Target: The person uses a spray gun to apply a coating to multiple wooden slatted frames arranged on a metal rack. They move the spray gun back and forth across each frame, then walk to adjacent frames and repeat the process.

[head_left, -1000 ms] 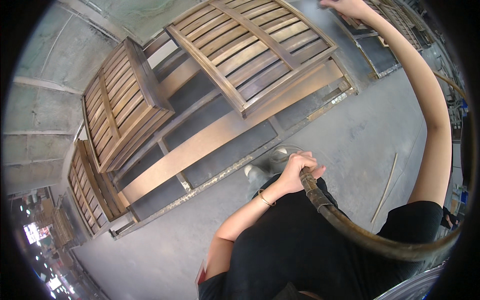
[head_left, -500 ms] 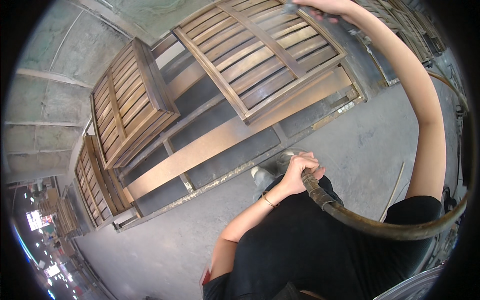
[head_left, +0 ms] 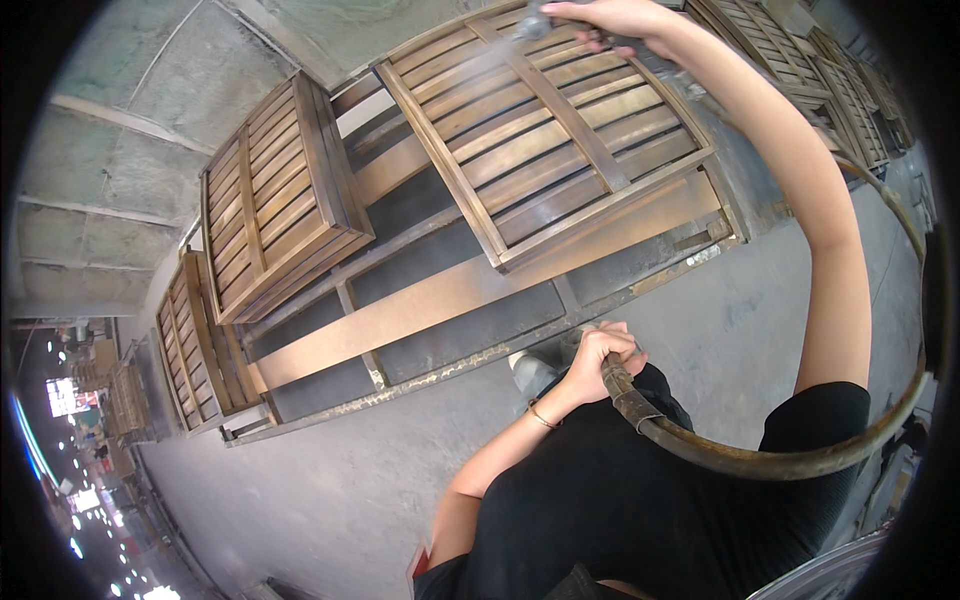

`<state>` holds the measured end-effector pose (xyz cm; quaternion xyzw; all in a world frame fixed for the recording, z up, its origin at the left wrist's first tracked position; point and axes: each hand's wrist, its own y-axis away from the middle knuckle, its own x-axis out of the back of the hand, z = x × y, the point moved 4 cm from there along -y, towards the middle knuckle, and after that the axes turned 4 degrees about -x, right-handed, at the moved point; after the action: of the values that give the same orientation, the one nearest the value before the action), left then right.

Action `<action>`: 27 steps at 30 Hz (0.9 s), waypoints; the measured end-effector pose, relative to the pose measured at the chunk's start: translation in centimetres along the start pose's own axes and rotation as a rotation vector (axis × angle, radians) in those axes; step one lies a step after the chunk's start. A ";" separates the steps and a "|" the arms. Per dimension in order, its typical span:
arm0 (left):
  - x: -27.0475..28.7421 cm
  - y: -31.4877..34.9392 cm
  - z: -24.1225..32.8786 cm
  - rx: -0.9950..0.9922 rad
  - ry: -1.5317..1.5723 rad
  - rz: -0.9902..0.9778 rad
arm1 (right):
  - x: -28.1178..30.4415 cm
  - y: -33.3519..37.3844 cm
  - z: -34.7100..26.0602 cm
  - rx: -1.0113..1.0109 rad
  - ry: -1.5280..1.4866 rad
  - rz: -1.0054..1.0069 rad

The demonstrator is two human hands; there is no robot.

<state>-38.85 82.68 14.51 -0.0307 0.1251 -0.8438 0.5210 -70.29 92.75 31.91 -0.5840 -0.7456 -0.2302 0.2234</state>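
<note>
My right hand (head_left: 612, 20), arm stretched far forward, is closed around a spray gun (head_left: 532, 26). A pale mist leaves its nozzle over a slatted brown wooden panel (head_left: 560, 120), which has a frame and a crossbar. In front of my body my left hand (head_left: 603, 355) is wrapped round a thick, stained hose (head_left: 760, 463). The hose curves away to the right and up past my right arm. Fingers hide part of the gun's body.
The panel rests on a long metal rack (head_left: 480, 357) with flat boards (head_left: 400, 325) across it. Farther left stand a second slatted wooden piece (head_left: 285, 200) and a third (head_left: 195, 350). More slatted panels (head_left: 840, 75) are stacked at the far right. Grey floor (head_left: 300, 500) lies below.
My right hand has swept the spray gun leftward across the panel, and the mist has shifted with it. My left hand keeps its hold on the hose. The view has tilted slightly.
</note>
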 end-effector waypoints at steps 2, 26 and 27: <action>0.1 -0.3 0.0 0.009 -0.050 0.013 | -1.5 -0.1 -1.2 0.013 -0.224 -0.114; 2.7 1.8 -2.4 0.047 -0.094 0.338 | -4.6 -12.1 -2.8 0.170 -0.380 -0.157; 2.7 2.0 -2.5 0.063 -0.114 0.354 | -4.5 -12.6 -2.6 0.163 -0.335 -0.118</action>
<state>-38.81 79.90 11.41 -0.0397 0.0724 -0.7392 0.6684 -81.40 85.05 30.17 -0.5495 -0.8214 -0.0813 0.1291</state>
